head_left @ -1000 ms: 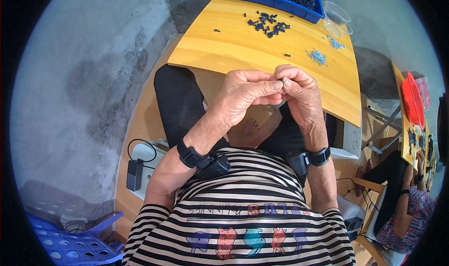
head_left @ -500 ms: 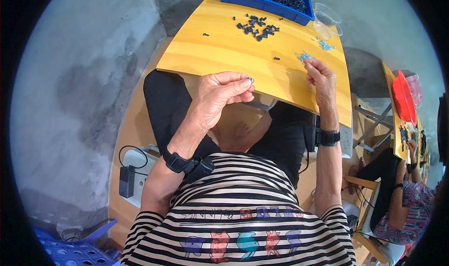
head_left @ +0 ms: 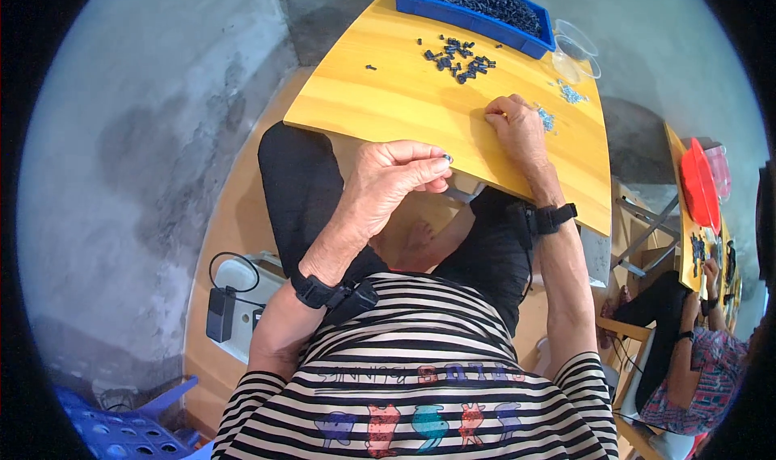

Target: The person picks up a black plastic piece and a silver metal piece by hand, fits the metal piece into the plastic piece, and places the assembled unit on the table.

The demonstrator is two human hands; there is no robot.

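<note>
A: Grip check, left hand (head_left: 388,177): fingertips pinched shut on a tiny dark part with a pale ring (head_left: 447,159), held up off the table (head_left: 388,96), near its front edge.

B: Right hand (head_left: 517,128)?

A: Flat-ish on the table, fingertips curled down beside the small heap of silvery bits (head_left: 548,120). Cannot tell whether anything is between the fingers; knuckles hide the tips.

B: Stock remaining?

A: Plenty, by the look of it. Blue tray (head_left: 453,11) at the far edge full of black pieces. Loose scatter of black pieces (head_left: 457,56) in front of it, well apart from both hands. Second smaller cluster of silvery bits (head_left: 571,94) further right, near a clear plastic cup (head_left: 575,52).

B: Finished pile anywhere?

A: None to be made out on this table. No separate heap of joined parts visible; possibly out of view.

B: Judgement on progress?

A: Mid-cycle on one piece: one part in the left pinch, right reaching at the silvery heap. Bulk of the work judged still ahead, given the full tray.

B: Surroundings?

A: Grey concrete floor, blue plastic stool (head_left: 121,428) at lower left. Another person seated at a neighbouring table (head_left: 691,250) with a red tray (head_left: 700,187).
</note>
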